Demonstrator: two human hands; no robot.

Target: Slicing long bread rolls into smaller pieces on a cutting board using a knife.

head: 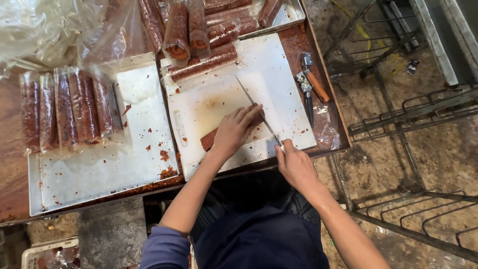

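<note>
We pressed our left hand [233, 130] flat on the reddish-brown slab [211, 139] lying on the white cutting board [279, 65] at the near middle of the table [10, 199], fingers spread over its far end, resting rather than clasping. Our right hand [295, 163] was closed around the handle of the long knife [256, 108], its blade crossing the board just right of our left fingertips. The slab looked soft, dense and somewhat sticky, likely to squash or crumble under a hard squeeze, so flat downward pressure near the cut seemed the best hold. Wrapped rolls [74, 107] lay on the metal tray [99, 174] to the left, more [196, 30] at the far edge, and a wooden-handled tool [312, 82] to the right.
</note>
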